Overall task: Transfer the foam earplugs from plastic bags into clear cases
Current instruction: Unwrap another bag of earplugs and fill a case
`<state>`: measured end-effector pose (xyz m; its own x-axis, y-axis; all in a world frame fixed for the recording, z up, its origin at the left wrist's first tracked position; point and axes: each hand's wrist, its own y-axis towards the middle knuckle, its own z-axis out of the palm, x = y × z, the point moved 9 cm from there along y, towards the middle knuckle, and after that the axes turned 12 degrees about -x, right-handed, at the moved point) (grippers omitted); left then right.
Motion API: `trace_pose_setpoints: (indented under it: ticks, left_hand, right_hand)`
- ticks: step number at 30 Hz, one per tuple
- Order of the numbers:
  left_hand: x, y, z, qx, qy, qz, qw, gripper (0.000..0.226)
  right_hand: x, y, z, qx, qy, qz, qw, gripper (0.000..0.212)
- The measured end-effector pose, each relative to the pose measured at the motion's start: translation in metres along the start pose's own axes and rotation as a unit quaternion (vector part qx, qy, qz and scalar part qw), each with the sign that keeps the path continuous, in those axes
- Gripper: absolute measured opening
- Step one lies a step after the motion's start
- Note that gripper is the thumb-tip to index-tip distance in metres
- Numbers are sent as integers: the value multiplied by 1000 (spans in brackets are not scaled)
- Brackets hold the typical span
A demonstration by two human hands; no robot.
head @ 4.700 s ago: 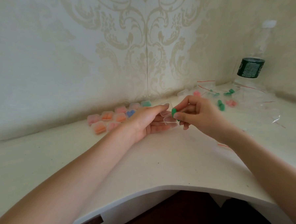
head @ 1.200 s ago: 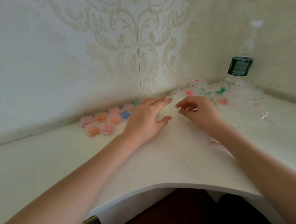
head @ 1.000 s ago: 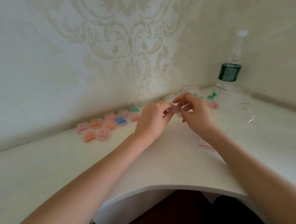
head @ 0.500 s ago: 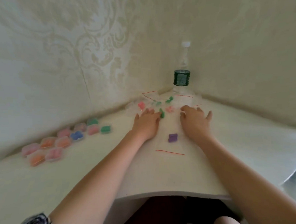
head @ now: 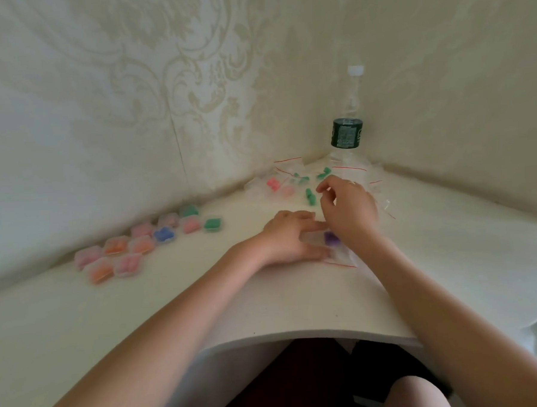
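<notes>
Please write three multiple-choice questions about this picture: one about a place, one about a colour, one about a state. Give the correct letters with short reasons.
1. Where does the water bottle stand?
A. in the wall corner
B. at the desk's front edge
C. among the filled cases

2. What colour are the earplugs in the bag between the hands?
A. orange
B. purple
C. white

3. What is the left hand doing?
A. hanging off the desk
B. resting on the bag
C. gripping the bottle

Answers: 1 A, it stands where the walls meet. 2 B, purple shows through the plastic. 3 B, its fingers lie on the bag.
</notes>
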<state>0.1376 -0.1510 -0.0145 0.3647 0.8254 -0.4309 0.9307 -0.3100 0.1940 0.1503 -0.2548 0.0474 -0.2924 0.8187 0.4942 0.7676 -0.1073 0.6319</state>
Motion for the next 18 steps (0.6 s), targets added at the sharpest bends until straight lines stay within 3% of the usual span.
trace_pose_setpoints:
  ticks: [4, 7, 9, 11, 12, 15, 18]
  left_hand:
    - [-1, -6, -17, -80, -118, -45, 989, 20]
    - [25, -26, -52, -220, -215, -118, 944, 18]
    - [51, -41, -63, -257, -373, -207, 867, 23]
    - [71, -53, -57, -216, -534, -303, 759, 19]
    - [76, -59, -55, -192, -575, -336, 721, 13]
    - [87, -74, -59, -169, -613, -369, 678, 6]
    - [103, -83, -67, -239, -655, -374, 612, 4]
  right_hand:
    - [-2, -9, 0, 6, 72, 27, 997, 25]
    - [22, -18, 2, 32, 191, -18, 981, 22]
    - [49, -27, 4, 70, 234, -93, 965, 16]
    - [72, -37, 12, 100, 220, -178, 954, 22]
    - [82, -40, 16, 97, 196, -224, 950, 25]
    - [110, -45, 21, 21, 133, -339, 931, 17]
    - [132, -44, 25, -26, 130, -352, 927, 10]
